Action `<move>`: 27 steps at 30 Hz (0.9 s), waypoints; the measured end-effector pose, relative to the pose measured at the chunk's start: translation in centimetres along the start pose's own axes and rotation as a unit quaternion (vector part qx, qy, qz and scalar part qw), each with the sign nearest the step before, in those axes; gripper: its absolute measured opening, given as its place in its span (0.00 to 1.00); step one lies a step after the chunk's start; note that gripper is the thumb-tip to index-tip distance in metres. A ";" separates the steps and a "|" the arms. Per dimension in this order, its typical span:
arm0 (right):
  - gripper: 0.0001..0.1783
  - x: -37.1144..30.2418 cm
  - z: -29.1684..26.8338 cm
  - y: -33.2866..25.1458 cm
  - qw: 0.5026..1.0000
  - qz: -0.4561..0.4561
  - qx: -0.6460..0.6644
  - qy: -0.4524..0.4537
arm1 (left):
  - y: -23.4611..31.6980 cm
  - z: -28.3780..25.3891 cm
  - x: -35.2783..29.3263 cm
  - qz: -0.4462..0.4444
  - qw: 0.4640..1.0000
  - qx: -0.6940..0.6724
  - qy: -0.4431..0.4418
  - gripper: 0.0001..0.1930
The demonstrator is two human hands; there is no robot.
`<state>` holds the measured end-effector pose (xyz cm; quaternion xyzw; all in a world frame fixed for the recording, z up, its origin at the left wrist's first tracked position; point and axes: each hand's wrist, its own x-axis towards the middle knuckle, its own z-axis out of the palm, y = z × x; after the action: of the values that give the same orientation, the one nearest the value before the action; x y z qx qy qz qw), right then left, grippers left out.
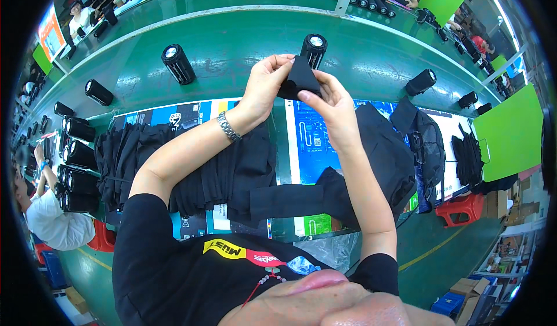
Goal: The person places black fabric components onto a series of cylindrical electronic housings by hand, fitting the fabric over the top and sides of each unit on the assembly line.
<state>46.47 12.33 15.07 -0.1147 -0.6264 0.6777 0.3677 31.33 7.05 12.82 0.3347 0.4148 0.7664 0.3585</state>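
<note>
Above the far side of the bench, both my hands hold a folded black fabric piece (301, 77). My left hand (268, 85) pinches its left upper edge between thumb and fingers. On its right side, my right hand (333, 101) grips it with the thumb in front and fingers behind. Whether the fabric is a pouch or a flat strip I cannot tell. Just behind it stands a black cylindrical speaker (314, 46), partly covered by my hands. Below my left forearm lies a wide pile of black fabric pieces (232, 172), with one flat strip (287, 201) reaching right.
Another cylindrical speaker (178, 65) stands on the green conveyor (243, 35), with more to both sides. Several black speakers (78, 178) crowd the bench's left end. A black bag (386, 152) lies right of my forearm. A red stool (460, 210) is at right; co-workers sit around.
</note>
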 end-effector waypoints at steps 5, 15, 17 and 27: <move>0.13 0.9 -1.6 1.5 0.990 0.002 0.059 0.127 | -0.8 2.1 0.5 0.004 1.000 -0.001 -0.026 0.07; 0.23 5.1 -6.6 -1.6 0.996 0.066 -0.011 -0.053 | -1.6 1.3 2.7 -0.257 0.934 -0.160 -0.192 0.17; 0.26 5.0 -7.9 -1.7 0.995 0.083 0.015 -0.046 | -1.0 2.6 3.3 -0.262 0.925 -0.176 -0.214 0.16; 0.16 7.0 -9.1 0.7 0.936 0.173 0.305 -0.013 | -2.7 0.5 6.6 -0.177 0.956 -0.141 -0.185 0.09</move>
<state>46.90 23.82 14.80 -0.0950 -0.3645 0.8909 0.2539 29.02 13.81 12.05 0.3377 0.2817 0.6660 0.6026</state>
